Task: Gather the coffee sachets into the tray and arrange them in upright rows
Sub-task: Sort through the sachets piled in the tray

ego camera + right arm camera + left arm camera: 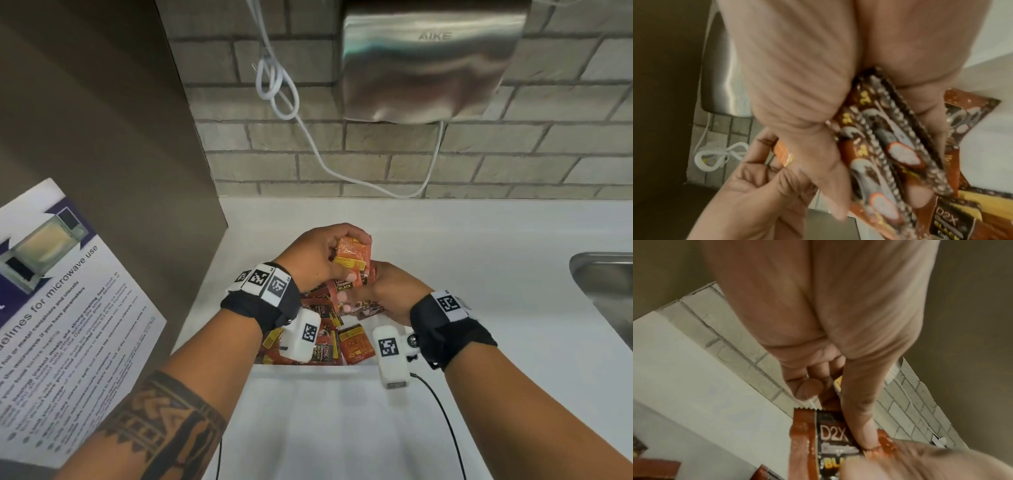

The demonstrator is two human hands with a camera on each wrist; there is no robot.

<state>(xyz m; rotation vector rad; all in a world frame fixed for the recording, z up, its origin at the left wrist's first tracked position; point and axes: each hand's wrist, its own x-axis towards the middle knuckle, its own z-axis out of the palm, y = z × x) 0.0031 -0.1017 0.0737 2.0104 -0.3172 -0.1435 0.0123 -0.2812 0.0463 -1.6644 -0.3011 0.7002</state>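
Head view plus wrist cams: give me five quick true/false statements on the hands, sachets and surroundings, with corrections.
1. The left hand holds a sachet. True.
2. The right hand is empty. False: it grips a bundle of several sachets, their edges stacked together.
3. The loose sachets below the hands stand in neat upright rows. False: they lie jumbled, flat and overlapping.
4. A metal hand dryer hangs on the brick wall above the counter. True.
5. The sink is at the left edge of the head view. False: it is at the right edge; a microwave guidelines sheet is at the left.
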